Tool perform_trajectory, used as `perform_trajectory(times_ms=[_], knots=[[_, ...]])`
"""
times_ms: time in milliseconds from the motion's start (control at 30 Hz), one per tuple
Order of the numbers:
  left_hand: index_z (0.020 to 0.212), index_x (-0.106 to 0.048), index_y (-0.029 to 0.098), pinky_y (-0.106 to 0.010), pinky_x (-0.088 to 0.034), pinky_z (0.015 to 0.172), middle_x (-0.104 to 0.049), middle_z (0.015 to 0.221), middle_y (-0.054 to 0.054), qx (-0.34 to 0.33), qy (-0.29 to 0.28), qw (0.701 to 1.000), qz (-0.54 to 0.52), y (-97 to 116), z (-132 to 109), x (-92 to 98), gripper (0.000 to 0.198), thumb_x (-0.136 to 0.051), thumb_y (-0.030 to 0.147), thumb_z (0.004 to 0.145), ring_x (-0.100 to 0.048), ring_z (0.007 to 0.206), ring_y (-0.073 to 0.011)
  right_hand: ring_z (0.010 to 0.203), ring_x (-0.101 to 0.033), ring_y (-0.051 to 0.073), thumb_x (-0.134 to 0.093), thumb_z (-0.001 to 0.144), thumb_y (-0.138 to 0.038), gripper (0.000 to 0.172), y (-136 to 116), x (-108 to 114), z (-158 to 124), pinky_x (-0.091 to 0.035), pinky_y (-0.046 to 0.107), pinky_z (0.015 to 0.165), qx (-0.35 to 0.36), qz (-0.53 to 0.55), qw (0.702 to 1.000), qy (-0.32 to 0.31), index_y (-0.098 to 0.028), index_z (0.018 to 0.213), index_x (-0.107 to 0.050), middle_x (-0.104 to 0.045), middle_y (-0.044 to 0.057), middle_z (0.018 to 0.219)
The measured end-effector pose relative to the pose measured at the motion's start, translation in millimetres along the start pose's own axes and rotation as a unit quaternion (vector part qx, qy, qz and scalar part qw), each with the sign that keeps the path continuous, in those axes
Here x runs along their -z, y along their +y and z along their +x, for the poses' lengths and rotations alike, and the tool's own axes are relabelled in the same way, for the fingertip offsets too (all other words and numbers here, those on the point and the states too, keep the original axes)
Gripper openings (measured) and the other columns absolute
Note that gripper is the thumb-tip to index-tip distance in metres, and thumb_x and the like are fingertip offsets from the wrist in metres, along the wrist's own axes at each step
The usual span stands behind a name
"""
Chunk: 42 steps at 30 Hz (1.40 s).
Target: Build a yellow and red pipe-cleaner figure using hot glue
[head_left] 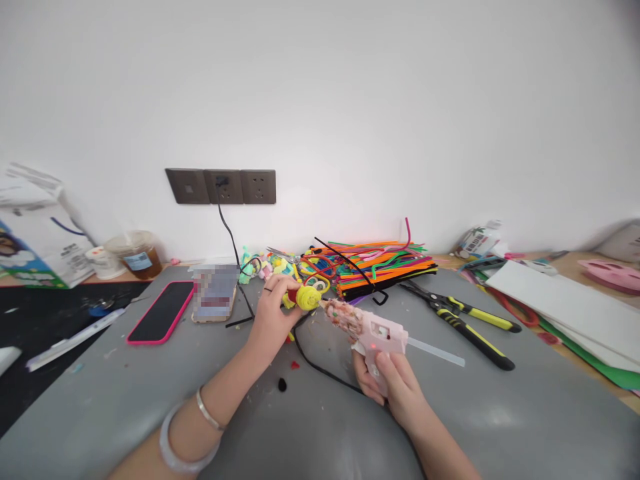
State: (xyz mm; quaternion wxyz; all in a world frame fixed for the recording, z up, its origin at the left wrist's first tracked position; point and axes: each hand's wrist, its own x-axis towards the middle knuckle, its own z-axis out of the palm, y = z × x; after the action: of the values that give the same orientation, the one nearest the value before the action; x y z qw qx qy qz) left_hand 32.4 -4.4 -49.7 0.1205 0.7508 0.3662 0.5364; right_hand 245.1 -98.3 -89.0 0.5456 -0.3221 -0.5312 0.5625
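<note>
My left hand [273,313] pinches a small yellow pipe-cleaner figure [306,297], a coiled ball with a red bit at its left. My right hand [389,377] grips the handle of a pink glue gun [373,328]. Its glue-crusted nozzle touches the yellow figure's right side. A clear glue stick [436,352] pokes out of the gun's back. The gun's black cord [320,368] loops over the grey mat [525,413] beneath both hands. My left wrist wears two bangles.
A heap of coloured pipe cleaners [380,263] lies behind the hands. Yellow-handled pliers [467,320] lie to the right, beside white and green sheets [575,313]. A pink-cased phone [163,311] and a second phone [215,292] lie left. Wall sockets [221,186] with a plugged cord are behind.
</note>
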Motion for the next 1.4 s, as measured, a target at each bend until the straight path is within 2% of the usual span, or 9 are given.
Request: perform_trajectory(times_ms=[133, 233, 533, 600, 700, 767, 867, 1100, 1400], knots=[[0.092, -0.059, 0.021, -0.034, -0.05, 0.084, -0.061, 0.099, -0.005, 0.0, -0.002, 1.0, -0.005, 1, 0, -0.2, 0.021, -0.068, 0.007, 0.08, -0.061, 0.096, -0.022, 0.038, -0.022, 0.005, -0.047, 0.096, -0.064, 0.047, 1, 0, 0, -0.02, 0.02, 0.036, -0.007, 0.02, 1.0, -0.003, -0.018, 0.094, -0.058, -0.038, -0.009, 0.054], [0.092, -0.059, 0.021, -0.034, -0.049, 0.085, -0.061, 0.1, -0.005, -0.001, -0.004, 1.0, -0.007, 1, 0, -0.2, 0.022, -0.069, 0.006, 0.079, -0.061, 0.096, -0.0221, 0.038, -0.023, 0.005, -0.048, 0.097, -0.062, 0.045, 2, 0, 0, -0.02, 0.02, 0.036, -0.007, 0.018, 1.0, -0.007, -0.019, 0.084, -0.055, -0.038, -0.009, 0.054], [0.093, -0.059, 0.021, -0.035, -0.051, 0.086, -0.061, 0.1, -0.005, -0.012, 0.002, 1.0, -0.006, 1, 0, -0.3, 0.025, -0.066, 0.003, 0.078, -0.062, 0.097, -0.0221, 0.038, -0.025, 0.005, -0.048, 0.096, -0.063, 0.051, -2, -2, 2, -0.02, 0.022, 0.037, -0.003, -0.003, 1.0, -0.001, -0.021, 0.068, -0.046, -0.037, -0.008, 0.053], [0.093, -0.059, 0.021, -0.035, -0.051, 0.086, -0.061, 0.101, -0.005, -0.012, 0.001, 1.0, -0.003, 1, 0, -0.2, 0.026, -0.065, 0.002, 0.078, -0.062, 0.097, -0.0221, 0.037, -0.025, 0.005, -0.049, 0.096, -0.063, 0.05, -4, -4, 2, -0.02, 0.022, 0.037, -0.007, -0.004, 1.0, 0.012, -0.02, 0.071, -0.051, -0.037, -0.008, 0.053], [0.094, -0.059, 0.021, -0.035, -0.051, 0.086, -0.062, 0.101, -0.005, -0.01, -0.001, 1.0, 0.002, 1, 0, 0.3, 0.026, -0.065, 0.003, 0.077, -0.062, 0.098, -0.0225, 0.037, -0.026, 0.005, -0.054, 0.093, -0.064, 0.048, -10, -7, 3, -0.018, 0.021, 0.039, -0.021, -0.001, 0.998, 0.052, -0.017, 0.092, -0.06, -0.04, -0.009, 0.054], [0.094, -0.059, 0.021, -0.036, -0.051, 0.087, -0.062, 0.101, -0.005, -0.008, -0.004, 1.0, 0.002, 1, 0, 0.7, 0.024, -0.066, 0.004, 0.078, -0.062, 0.097, -0.0226, 0.037, -0.026, 0.005, -0.056, 0.091, -0.066, 0.051, -14, -9, 3, -0.018, 0.022, 0.04, -0.016, 0.006, 0.998, 0.067, -0.016, 0.104, -0.06, -0.042, -0.009, 0.055], [0.094, -0.059, 0.021, -0.037, -0.05, 0.089, -0.062, 0.101, -0.006, 0.002, -0.015, 1.0, -0.003, 1, 0, 1.0, 0.022, -0.066, 0.006, 0.08, -0.062, 0.098, -0.023, 0.037, -0.026, 0.006, -0.057, 0.088, -0.069, 0.056, -15, -9, 2, -0.018, 0.022, 0.04, -0.01, 0.02, 0.998, 0.06, -0.017, 0.11, -0.059, -0.043, -0.009, 0.055], [0.093, -0.059, 0.022, -0.036, -0.051, 0.087, -0.062, 0.1, -0.005, 0.003, -0.019, 1.0, -0.008, 4, 0, 1.2, 0.016, -0.068, 0.013, 0.083, -0.062, 0.096, -0.0229, 0.039, -0.021, 0.006, -0.059, 0.084, -0.073, 0.056, -8, -5, -3, -0.017, 0.021, 0.037, -0.053, 0.038, 0.998, 0.025, -0.018, 0.097, -0.06, -0.042, -0.008, 0.053], [0.096, -0.061, 0.022, -0.037, -0.051, 0.088, -0.061, 0.103, -0.006, -0.022, -0.029, 0.999, -0.013, 5, 0, 0.9, 0.021, -0.067, 0.007, 0.083, -0.063, 0.1, -0.0231, 0.039, -0.018, 0.005, -0.054, 0.089, -0.07, 0.05, 6, 0, 0, -0.018, 0.019, 0.034, -0.013, 0.034, 0.999, -0.011, -0.02, 0.088, -0.055, -0.037, -0.009, 0.052]])
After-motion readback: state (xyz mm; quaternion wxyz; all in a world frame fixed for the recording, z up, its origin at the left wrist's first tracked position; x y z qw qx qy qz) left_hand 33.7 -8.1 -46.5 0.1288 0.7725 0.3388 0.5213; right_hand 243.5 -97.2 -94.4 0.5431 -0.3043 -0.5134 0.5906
